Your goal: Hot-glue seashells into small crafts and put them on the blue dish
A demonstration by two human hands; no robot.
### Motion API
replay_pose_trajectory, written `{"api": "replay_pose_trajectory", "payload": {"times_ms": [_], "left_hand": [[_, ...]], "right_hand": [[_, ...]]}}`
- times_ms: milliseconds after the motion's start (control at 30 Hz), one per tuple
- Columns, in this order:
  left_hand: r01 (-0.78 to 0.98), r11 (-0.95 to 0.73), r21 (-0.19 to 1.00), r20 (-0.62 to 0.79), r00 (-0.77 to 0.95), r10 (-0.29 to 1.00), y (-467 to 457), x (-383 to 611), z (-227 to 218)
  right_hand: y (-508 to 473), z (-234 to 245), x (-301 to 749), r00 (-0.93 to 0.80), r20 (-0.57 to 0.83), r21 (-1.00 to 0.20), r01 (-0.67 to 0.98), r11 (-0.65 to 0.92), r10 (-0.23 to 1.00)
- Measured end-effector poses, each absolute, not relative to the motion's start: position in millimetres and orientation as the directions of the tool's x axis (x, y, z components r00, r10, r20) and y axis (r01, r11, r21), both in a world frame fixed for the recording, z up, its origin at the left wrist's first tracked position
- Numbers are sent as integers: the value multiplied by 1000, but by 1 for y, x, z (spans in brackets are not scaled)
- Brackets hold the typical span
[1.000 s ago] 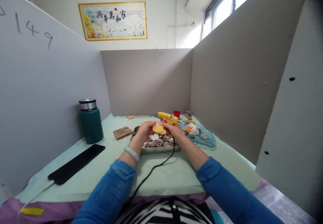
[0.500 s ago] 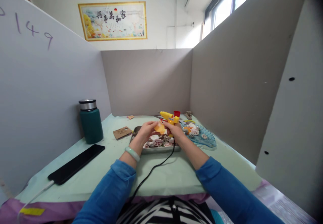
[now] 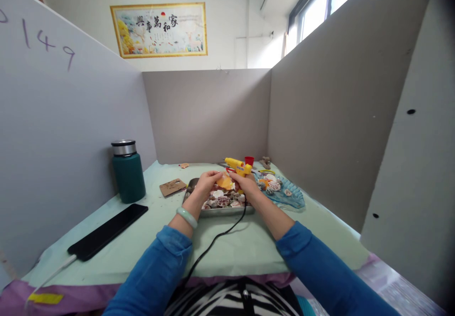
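Observation:
Over the metal tray point(image 3: 213, 213), my left hand point(image 3: 206, 183) pinches an orange shell-like piece point(image 3: 224, 181) by its left side. My right hand point(image 3: 248, 186) is closed around the handle of a yellow glue gun point(image 3: 237, 166), whose nozzle points left. The right thumb and fingertips meet the right edge of the orange piece. The gun's black cord point(image 3: 218, 236) runs from below the right hand to the table's front edge. Several shells point(image 3: 223, 201) fill the tray below the hands.
A blue wave-patterned piece with shells point(image 3: 293, 197) lies at right. A red cup point(image 3: 249, 160) and yellow-handled pliers point(image 3: 266, 171) sit behind. A brown card point(image 3: 172, 187), a green bottle point(image 3: 128, 176) and a charging phone point(image 3: 108, 230) are at left. Grey partitions point(image 3: 208, 116) surround the table.
The orange piece has turned slightly between the fingertips and now looks flatter. Both hands and the glue gun stay nearly in place.

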State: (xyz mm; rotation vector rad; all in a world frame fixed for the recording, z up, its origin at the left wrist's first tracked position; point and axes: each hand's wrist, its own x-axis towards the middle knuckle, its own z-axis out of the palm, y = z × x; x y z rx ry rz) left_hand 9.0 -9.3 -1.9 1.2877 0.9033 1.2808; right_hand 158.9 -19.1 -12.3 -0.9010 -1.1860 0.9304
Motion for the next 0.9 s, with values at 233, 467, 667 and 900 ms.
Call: {"api": "replay_pose_trajectory", "payload": {"times_ms": [233, 467, 667, 900], "left_hand": [[-201, -104, 974, 130, 125, 984, -17, 11, 5], [-245, -56, 968, 100, 171, 980, -15, 9, 5], [-247, -64, 967, 122, 227, 966, -14, 9, 2], [-222, -72, 972, 137, 292, 947, -12, 7, -1]], "right_hand": [[-22, -10, 158, 95, 333, -932, -115, 343, 938], [-26, -7, 158, 95, 335, -934, -99, 344, 937], [-22, -9, 159, 127, 345, -921, -142, 361, 930], [-16, -11, 160, 171, 333, -919, -164, 360, 927]]}}
